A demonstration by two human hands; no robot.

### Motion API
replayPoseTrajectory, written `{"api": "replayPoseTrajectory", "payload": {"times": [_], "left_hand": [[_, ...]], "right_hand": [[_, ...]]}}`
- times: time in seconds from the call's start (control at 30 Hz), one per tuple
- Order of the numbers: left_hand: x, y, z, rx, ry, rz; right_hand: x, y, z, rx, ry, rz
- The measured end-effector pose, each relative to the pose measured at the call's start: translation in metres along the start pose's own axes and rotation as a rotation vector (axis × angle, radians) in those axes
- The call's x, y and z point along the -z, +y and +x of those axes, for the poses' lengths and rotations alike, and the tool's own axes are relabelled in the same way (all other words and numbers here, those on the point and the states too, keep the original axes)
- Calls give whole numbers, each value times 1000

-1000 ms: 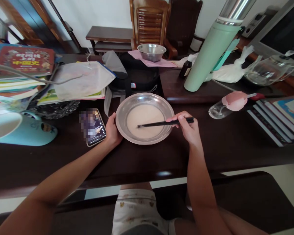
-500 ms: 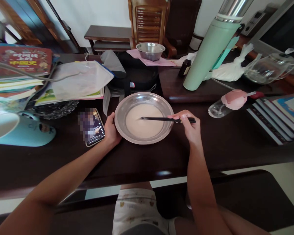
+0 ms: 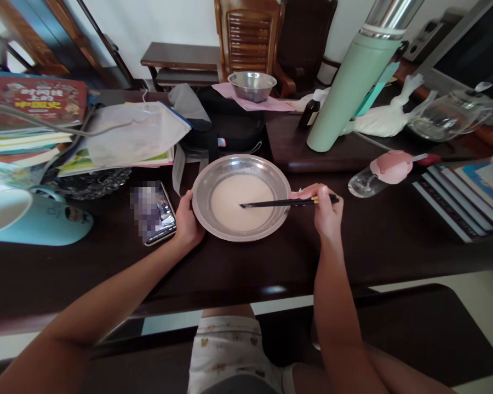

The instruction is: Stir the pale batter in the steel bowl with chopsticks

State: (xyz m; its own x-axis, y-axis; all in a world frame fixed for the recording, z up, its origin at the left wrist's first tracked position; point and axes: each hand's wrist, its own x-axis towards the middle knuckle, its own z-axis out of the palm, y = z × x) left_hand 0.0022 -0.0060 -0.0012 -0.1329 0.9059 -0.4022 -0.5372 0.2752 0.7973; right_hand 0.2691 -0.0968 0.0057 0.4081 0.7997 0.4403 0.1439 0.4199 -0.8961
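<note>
12 o'clock: metal bowl (image 3: pixel 202 203) on dark table (image 3: pixel 246 273), pale liquid (image 3: pixel 232 191) inside | our left hand (image 3: pixel 189 223), bowl's 8–9 o'clock, gripping, thumb by rim, lower fingers hidden | our right hand (image 3: pixel 328 212), 3 o'clock, pinching chopsticks (image 3: pixel 275 203), tips mid-liquid | we'd call this stirring; a clean stroke wants left grip steady, tips off the wall

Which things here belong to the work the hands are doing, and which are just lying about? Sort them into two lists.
In use:
- wide metal bowl, held by the left hand
- pale liquid
- black chopsticks, in the right hand

Lying about, apparently:
- phone
- blue mug
- green flask
</note>
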Motion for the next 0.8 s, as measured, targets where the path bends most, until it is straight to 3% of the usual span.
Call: {"api": "replayPoseTrajectory", "payload": {"times": [0.2,0.33,0.4,0.6,0.8], "left_hand": [[0,2,1,10,-12,-7],[0,2,2,-12,-18,2],[0,3,2,-17,-18,8],[-3,7,-2,14,-19,2],[-7,10,-5,27,9,-8]], "right_hand": [[-3,1,-1,-14,-165,-43],[0,3,0,20,34,-67],[1,1,0,13,65,-38],[-4,-2,-1,-20,-164,-52],[-1,-1,0,6,23,-37]]}}
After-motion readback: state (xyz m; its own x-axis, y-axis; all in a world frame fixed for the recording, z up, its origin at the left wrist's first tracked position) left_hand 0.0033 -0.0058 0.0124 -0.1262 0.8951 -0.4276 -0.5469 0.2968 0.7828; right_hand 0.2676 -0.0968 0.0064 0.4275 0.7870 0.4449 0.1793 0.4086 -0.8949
